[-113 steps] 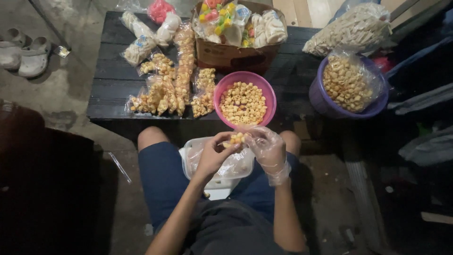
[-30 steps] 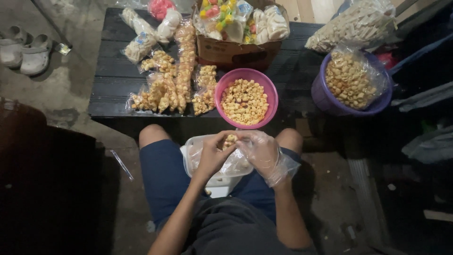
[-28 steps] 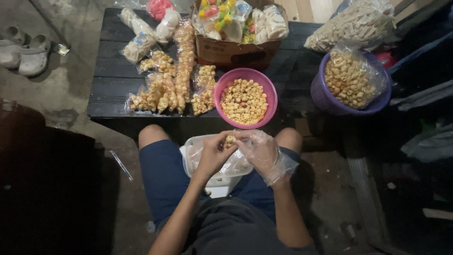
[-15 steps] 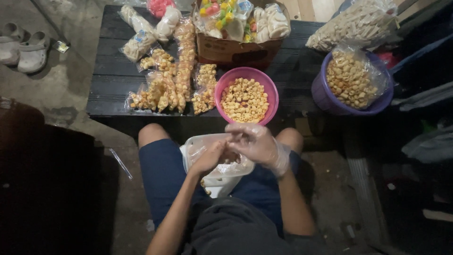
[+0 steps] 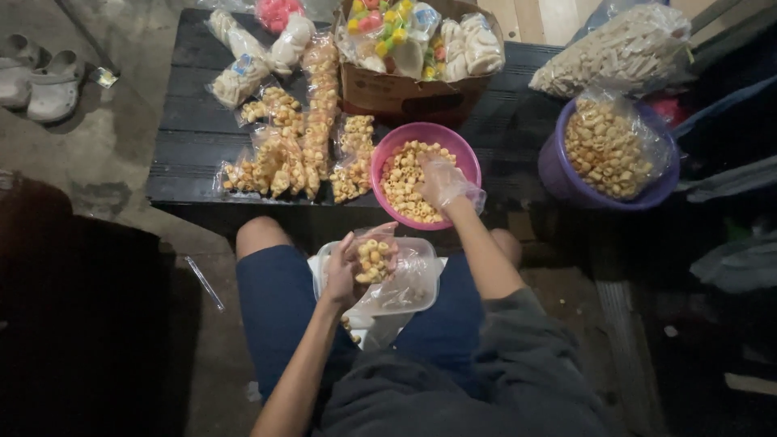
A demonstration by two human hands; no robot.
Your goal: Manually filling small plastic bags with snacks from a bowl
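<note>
Since half a second ago, my right hand [image 5: 437, 180] has left my lap and reached forward into the pink bowl [image 5: 467, 154], while my left hand [image 5: 341, 269] has stayed over the clear tub [image 5: 421, 298] on my knees. My gloved right hand lies on the snack rings [image 5: 402, 180] with fingers curled down into them; I cannot tell whether it has gripped any yet. My left hand pinches the mouth of 1 small clear bag [image 5: 374, 260], partly filled with rings and not yet closed. As I judge it, much is done: a row of filled packets [image 5: 279, 158] lies on the dark bench [image 5: 194, 137], left of the bowl. Plenty remains, since the bowl is well stocked and the purple bucket [image 5: 566, 182] holds more. The bag sits just below the bowl, near my right hand.
</note>
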